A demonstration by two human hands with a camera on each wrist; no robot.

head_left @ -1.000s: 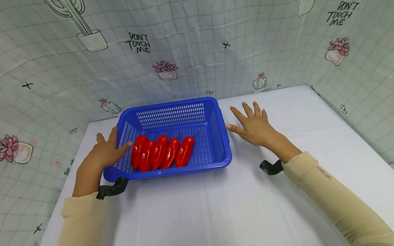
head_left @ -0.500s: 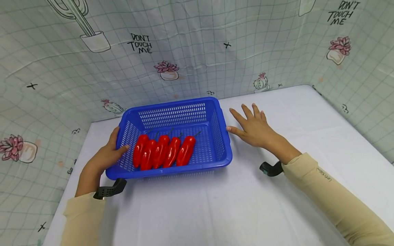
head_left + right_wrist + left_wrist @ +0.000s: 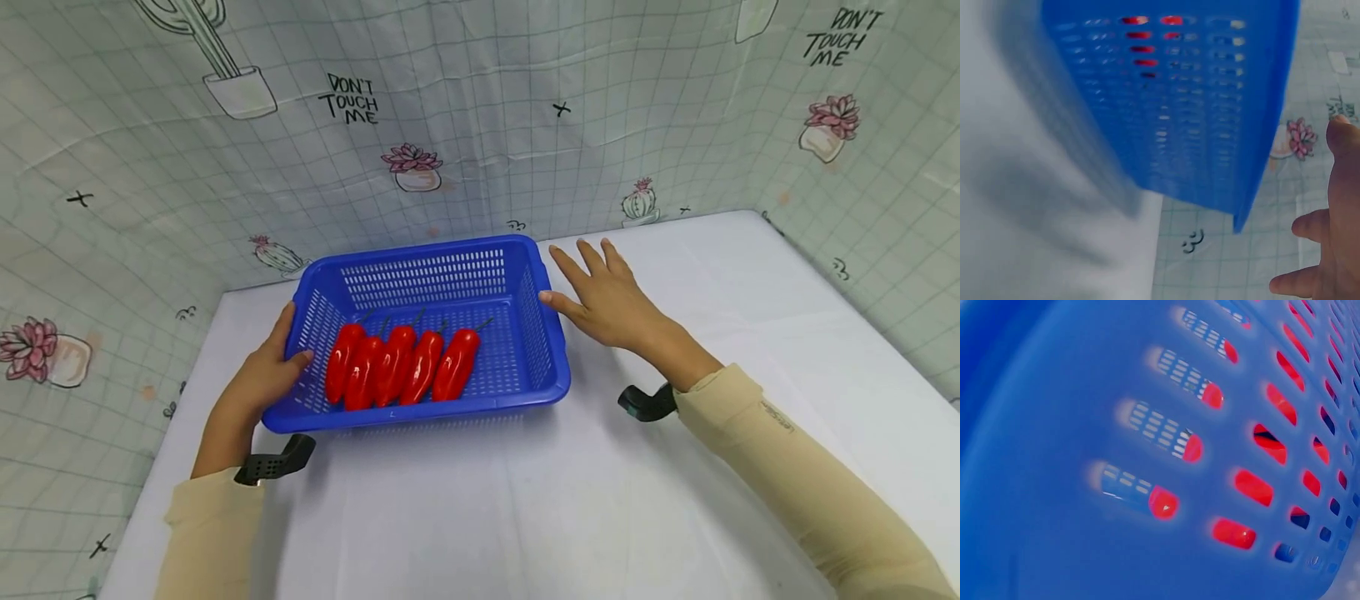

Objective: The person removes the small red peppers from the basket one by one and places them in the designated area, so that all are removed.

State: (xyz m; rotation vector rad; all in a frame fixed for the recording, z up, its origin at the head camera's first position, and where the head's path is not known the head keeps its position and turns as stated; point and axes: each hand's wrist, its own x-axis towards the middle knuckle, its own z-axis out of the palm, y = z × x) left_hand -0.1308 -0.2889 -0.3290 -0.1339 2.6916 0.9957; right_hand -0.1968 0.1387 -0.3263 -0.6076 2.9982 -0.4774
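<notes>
A blue plastic basket [image 3: 480, 405] with slotted walls holds several glossy red peppers [image 3: 393, 367] with dark stems. At its left end, my left hand [image 3: 262, 371] grips the rim, thumb over the inside and the other fingers along the outer wall, partly hidden. My right hand [image 3: 611, 304] has its fingers spread and straight beside the right end, thumb tip right at the rim. Basket wall [image 3: 1054, 487] fills the left wrist view, red showing through the slots. The right wrist view has the basket's end wall [image 3: 1260, 94] left of the spread fingers.
The basket is on a table with a white cloth [image 3: 465, 508]. Behind and at both sides hangs a checked curtain [image 3: 480, 75] printed with cacti and lettering. Black wrist mounts [image 3: 277, 462] jut out from the sleeves.
My left hand has gone from spread fingers above the rim to gripping the basket's left end. My right hand has moved left, closer to the right rim. The peppers lie as before.
</notes>
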